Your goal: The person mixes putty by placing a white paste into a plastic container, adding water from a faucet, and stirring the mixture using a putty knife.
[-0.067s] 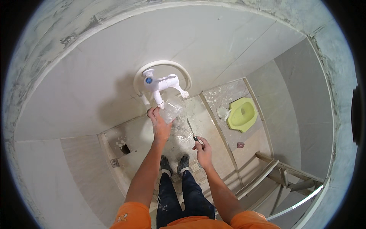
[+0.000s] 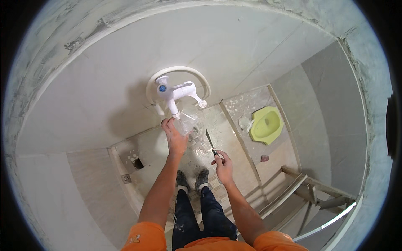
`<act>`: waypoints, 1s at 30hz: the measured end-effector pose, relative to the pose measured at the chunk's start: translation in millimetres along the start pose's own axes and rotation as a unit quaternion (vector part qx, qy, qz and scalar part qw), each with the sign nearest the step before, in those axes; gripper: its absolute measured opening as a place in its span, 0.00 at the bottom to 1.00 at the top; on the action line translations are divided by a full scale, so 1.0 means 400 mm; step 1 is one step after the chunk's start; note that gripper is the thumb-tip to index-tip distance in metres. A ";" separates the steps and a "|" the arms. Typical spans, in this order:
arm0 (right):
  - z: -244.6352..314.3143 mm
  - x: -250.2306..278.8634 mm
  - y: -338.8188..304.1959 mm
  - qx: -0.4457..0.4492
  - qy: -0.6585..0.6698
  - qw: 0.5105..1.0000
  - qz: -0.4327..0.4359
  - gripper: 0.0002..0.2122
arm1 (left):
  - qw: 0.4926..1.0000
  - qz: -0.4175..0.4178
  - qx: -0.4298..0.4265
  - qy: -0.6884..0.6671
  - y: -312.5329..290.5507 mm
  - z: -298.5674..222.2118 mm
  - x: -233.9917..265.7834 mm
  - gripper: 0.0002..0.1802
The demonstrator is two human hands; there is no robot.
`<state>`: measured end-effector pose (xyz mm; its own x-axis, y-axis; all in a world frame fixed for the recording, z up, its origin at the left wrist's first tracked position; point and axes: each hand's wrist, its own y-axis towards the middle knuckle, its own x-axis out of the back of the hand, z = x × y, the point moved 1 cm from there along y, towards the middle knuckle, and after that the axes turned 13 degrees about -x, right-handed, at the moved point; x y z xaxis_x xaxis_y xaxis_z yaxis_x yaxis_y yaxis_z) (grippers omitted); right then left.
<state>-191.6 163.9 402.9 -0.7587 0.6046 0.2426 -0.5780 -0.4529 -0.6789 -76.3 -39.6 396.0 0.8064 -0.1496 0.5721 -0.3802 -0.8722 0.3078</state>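
Observation:
A white plastic tap with a blue-centred knob and a side lever sticks out from the tiled wall. Below its spout, my left hand grips a clear, crumpled-looking plastic container or bag. The spout's end meets the top of this clear plastic; whether water runs is not visible. My right hand, lower and to the right, is closed round the dark handle of a knife. Its narrow blade points up and away, apart from the tap and the plastic.
A white hose loops on the wall behind the tap. To the right a yellow-green squat toilet pan sits in the raised floor, near a small reddish block. A wooden ladder-like frame stands lower right. A dark square hole opens at left.
The clear plastic shifts very slightly under the spout, and the knife turns a little so more of its blade's flat shows. Both hands keep their hold.

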 end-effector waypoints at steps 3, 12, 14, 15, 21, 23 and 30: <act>-0.017 -0.002 -0.003 -0.022 0.034 0.999 0.002 0.14 | 1.000 -0.010 0.012 0.015 -0.021 0.000 0.010 0.53; 0.004 -0.006 -0.047 0.084 -0.107 0.991 0.005 0.17 | 0.925 -0.116 0.264 -0.247 -0.159 0.017 0.027 0.51; 0.025 -0.012 -0.060 0.202 -0.144 0.969 0.019 0.17 | 0.914 -0.132 0.281 -0.262 -0.185 0.027 0.031 0.49; 0.030 -0.014 -0.067 0.202 -0.144 0.969 0.019 0.17 | 0.917 -0.125 0.275 -0.262 -0.196 0.033 0.033 0.48; 0.055 -0.023 -0.057 0.228 -0.203 0.948 0.088 0.18 | 0.911 -0.111 0.263 -0.297 -0.218 0.036 0.051 0.45; 0.086 -0.010 -0.015 0.247 -0.281 0.924 0.080 0.17 | 0.915 -0.109 0.258 -0.292 -0.219 0.036 0.064 0.43; 0.187 0.004 0.068 0.287 -0.370 0.881 0.062 0.17 | 0.918 -0.119 0.240 -0.292 -0.212 0.084 0.081 0.33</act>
<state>-231.0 103.5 436.7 -0.6923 0.0301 0.7210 -0.3721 -0.8710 -0.3209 -2.6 13.7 363.0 0.9994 -0.0308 -0.0166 -0.0320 -0.9962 -0.0804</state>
